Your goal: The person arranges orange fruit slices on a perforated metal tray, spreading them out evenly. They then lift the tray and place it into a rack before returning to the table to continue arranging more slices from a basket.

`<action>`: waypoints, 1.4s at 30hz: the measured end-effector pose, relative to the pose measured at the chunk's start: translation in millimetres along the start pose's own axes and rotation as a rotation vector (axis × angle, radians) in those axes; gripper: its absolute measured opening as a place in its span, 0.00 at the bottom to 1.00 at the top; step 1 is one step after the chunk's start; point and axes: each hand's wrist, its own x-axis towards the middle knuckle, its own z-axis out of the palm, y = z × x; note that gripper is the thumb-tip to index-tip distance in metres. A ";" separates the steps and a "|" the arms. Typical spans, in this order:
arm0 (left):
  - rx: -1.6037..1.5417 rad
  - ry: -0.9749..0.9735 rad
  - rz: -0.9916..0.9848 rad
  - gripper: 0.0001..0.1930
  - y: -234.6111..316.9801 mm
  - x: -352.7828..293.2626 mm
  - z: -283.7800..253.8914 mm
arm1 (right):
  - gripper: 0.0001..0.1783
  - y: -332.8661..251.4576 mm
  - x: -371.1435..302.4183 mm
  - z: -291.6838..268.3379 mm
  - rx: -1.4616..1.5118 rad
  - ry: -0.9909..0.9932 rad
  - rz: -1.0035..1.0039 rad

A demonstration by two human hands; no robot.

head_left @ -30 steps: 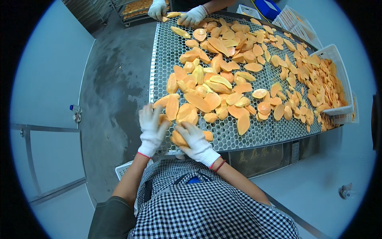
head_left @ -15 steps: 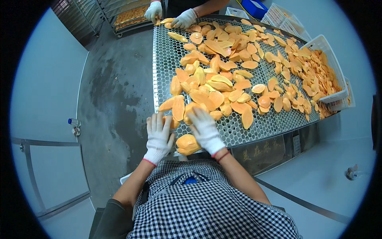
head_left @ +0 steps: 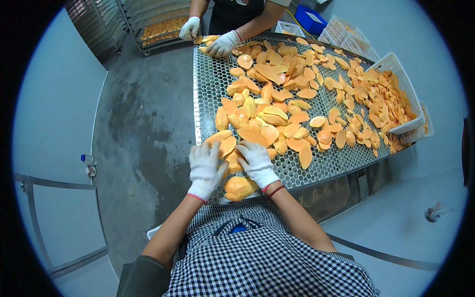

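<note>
Peeled orange-yellow slices (head_left: 273, 119), flat and oval, lie heaped on a honeycomb mesh table (head_left: 316, 161); whether they are fruit or root I cannot tell. My left hand (head_left: 205, 166), in a white knit glove, has its fingers curled over slices at the table's near left corner. Also gloved, my right hand (head_left: 256, 162) bends its fingers onto the same small group from the other side. Orange pieces (head_left: 234, 161) sit between the two hands, partly covered by them. A thick, rounded orange chunk (head_left: 240, 188) rests nearer my apron, below my right wrist.
Across the table a co-worker's gloved hands (head_left: 222, 44) handle slices at the far left corner. A white crate (head_left: 420, 119) full of slices tilts over the right edge. Further crates (head_left: 346, 35) and a blue bin (head_left: 310, 21) stand behind. A tray rack (head_left: 153, 20) stands far left.
My right hand has settled from a blurred motion onto the slices. My left hand has shifted slightly right, its fingers now bent. The view has tilted a little, bringing more of the co-worker into sight.
</note>
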 end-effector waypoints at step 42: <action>0.046 -0.010 0.100 0.35 -45.2 14.7 23.5 | 0.20 41.5 61.6 35.0 0.398 0.166 -0.018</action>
